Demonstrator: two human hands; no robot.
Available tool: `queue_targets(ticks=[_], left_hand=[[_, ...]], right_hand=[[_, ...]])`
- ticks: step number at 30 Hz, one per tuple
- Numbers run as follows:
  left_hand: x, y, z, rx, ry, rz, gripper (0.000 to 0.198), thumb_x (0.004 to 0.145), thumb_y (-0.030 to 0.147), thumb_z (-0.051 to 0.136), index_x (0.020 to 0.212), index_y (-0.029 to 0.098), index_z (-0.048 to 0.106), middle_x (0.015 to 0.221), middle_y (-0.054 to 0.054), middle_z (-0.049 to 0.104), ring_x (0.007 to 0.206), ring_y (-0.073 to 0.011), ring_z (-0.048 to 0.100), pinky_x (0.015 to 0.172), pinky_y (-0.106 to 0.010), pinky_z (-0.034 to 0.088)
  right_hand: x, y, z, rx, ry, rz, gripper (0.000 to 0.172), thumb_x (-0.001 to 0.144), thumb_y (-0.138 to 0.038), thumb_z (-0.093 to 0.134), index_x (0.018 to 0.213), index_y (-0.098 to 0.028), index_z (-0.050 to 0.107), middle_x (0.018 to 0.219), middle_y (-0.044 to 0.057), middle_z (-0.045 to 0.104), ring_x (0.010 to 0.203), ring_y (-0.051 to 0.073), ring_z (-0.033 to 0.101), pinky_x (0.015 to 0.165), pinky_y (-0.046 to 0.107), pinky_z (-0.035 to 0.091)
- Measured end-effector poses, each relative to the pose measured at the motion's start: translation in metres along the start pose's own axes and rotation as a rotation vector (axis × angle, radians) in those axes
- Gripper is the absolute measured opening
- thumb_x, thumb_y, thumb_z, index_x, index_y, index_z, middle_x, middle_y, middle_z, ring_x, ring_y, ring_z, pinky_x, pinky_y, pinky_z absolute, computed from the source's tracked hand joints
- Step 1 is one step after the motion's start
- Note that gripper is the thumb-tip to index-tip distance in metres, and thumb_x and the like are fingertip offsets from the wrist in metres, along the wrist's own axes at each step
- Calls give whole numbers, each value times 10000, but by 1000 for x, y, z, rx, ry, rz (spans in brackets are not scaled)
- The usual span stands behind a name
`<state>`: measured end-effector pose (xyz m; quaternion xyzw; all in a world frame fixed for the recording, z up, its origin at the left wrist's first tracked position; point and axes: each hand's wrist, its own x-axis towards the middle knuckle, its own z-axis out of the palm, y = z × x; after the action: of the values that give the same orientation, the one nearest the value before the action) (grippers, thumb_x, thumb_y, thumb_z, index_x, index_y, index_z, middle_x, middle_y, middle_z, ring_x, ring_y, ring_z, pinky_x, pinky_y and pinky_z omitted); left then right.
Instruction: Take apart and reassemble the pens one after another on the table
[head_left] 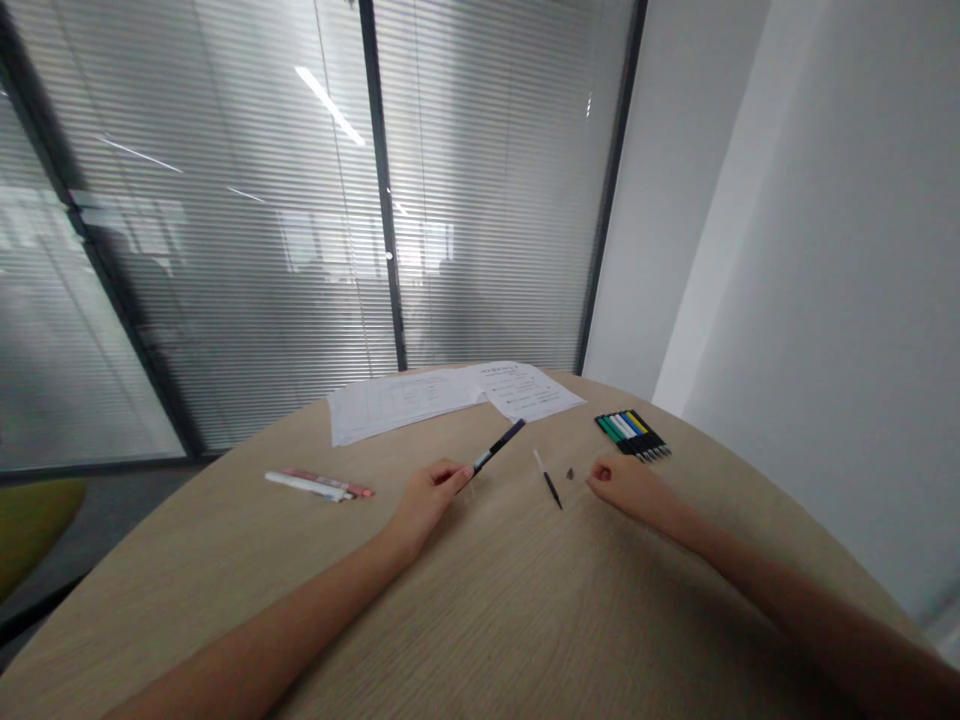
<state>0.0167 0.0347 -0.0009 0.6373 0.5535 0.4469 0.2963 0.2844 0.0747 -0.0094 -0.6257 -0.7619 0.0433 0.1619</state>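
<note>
My left hand [427, 497] is shut on a dark pen barrel [496, 446] with a blue band, which points up and to the right, away from me. My right hand [626, 487] rests on the wooden round table [480, 620] with its fingers curled, and nothing shows in them. A thin pen refill [548, 478], white with a black end, lies between my hands. Close to my right fingers sits a tiny dark part [570, 473], too small to identify.
Several green, white, blue and yellow pens [632, 435] lie side by side at the far right. Printed paper sheets [450, 395] lie at the far edge, and a white-and-red pen pair [319, 485] lies to the left. Glass partitions with blinds [225, 230] stand behind the table.
</note>
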Motion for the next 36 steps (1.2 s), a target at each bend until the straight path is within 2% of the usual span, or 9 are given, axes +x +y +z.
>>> queue_targets(ticks=[4, 10, 17, 22, 27, 32, 36], left_hand=[[2, -2, 1, -5, 27, -11, 312, 648, 424, 490, 651, 141, 619, 648, -19, 567, 672, -182, 508, 630, -260, 356], [1, -3, 1, -33, 55, -24, 282, 624, 403, 507, 618, 145, 622, 624, -19, 570, 656, -185, 509, 614, -263, 358], [2, -4, 3, -66, 58, -14, 269, 616, 394, 517, 602, 144, 615, 610, -15, 560, 645, -178, 507, 607, -259, 359], [2, -7, 3, -46, 61, -10, 263, 626, 388, 517, 605, 145, 617, 616, -16, 562, 644, -174, 509, 607, -257, 360], [4, -9, 4, -39, 55, -11, 267, 637, 390, 507, 614, 146, 614, 611, -15, 568, 649, -176, 514, 609, -256, 365], [5, -11, 3, 6, 44, 14, 279, 660, 391, 477, 631, 144, 603, 620, -12, 552, 644, -168, 507, 604, -252, 363], [4, -8, 4, 97, -33, 89, 268, 680, 370, 461, 643, 144, 601, 633, -13, 532, 638, -156, 493, 598, -246, 362]], right_hand=[[-2, -27, 2, 43, 24, -80, 164, 705, -238, 467, 674, -155, 605, 706, 47, 630, 651, 138, 543, 543, 216, 330], [5, -68, 16, -65, 26, -77, 147, 716, -224, 450, 693, -166, 584, 716, 55, 626, 658, 159, 561, 517, 228, 317], [15, -91, 25, -197, 61, -89, 196, 730, -212, 419, 728, -139, 600, 795, 100, 625, 680, 190, 586, 501, 240, 329], [17, -88, 25, -191, 61, -118, 192, 734, -254, 436, 721, -152, 599, 795, 84, 623, 680, 181, 581, 522, 240, 340], [12, -69, 13, -161, 137, -135, 240, 780, -301, 393, 717, -168, 583, 800, 60, 614, 684, 152, 566, 539, 230, 333], [-9, -40, 13, -148, 157, -144, 239, 793, -299, 388, 693, -181, 570, 741, 34, 605, 654, 135, 552, 522, 219, 330], [-25, -29, 22, -131, 194, -152, 226, 792, -319, 389, 733, -202, 573, 841, 24, 595, 659, 118, 558, 511, 204, 355]])
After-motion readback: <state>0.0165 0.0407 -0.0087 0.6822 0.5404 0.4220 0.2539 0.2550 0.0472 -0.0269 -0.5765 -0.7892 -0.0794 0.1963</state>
